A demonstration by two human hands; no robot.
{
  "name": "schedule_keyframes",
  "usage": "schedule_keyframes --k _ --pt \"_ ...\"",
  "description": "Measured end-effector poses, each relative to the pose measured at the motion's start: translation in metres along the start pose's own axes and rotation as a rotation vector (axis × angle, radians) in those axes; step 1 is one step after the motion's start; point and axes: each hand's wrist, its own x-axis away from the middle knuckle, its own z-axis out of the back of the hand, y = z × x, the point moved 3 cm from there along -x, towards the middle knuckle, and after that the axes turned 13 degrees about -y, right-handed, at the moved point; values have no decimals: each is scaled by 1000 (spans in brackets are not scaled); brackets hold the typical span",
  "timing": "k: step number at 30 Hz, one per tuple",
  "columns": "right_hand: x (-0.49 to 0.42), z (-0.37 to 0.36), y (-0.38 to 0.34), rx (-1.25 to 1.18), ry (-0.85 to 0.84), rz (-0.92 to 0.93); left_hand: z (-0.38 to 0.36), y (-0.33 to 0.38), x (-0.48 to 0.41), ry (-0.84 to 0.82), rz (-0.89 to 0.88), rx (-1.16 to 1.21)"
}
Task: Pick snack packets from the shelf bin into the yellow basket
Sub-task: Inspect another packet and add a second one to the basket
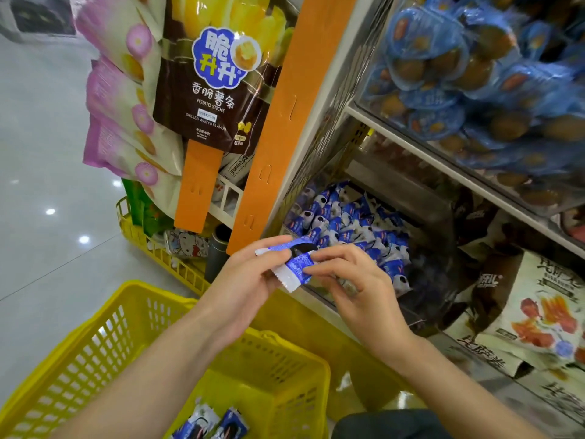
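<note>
We see both hands meeting on one blue-and-white snack packet point(299, 266), held between the shelf bin point(399, 190) and the yellow basket point(95, 327). The left hand point(250, 280) pinches its white crimped end, thumb on top. The right hand point(357, 289) pinches the blue side with curled fingers point(335, 253). The bin is heaped with loose packets point(348, 229) of the same kind. We find two more packets point(209, 423) lying on the basket's bottom. Left of the shelf hangs a brown potato sticks bag point(215, 83), and above the bin sit blue-wrapped packs point(474, 74).
</note>
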Motion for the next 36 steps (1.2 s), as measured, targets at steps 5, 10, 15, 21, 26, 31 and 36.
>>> schedule_keyframes --k 5,10,15,21,26,31,36 --pt "0 1 3 -226 23 -157 4 1 1 39 -80 -129" --pt "-6 2 11 -689 23 -384 1 -2 0 -72 -101 -241" --pt "-6 9 12 -701 80 -332 -2 1 2 -74 -101 -587" --pt "-2 14 6 -303 246 -101 8 -3 1 161 -6 -521" --pt "4 7 1 142 89 177 0 -4 -1 -37 103 -121" --pt "7 1 3 13 -3 116 3 -1 -1 69 -34 -249" --pt "-3 7 16 -477 56 -360 -4 2 -3 3 -113 -480"
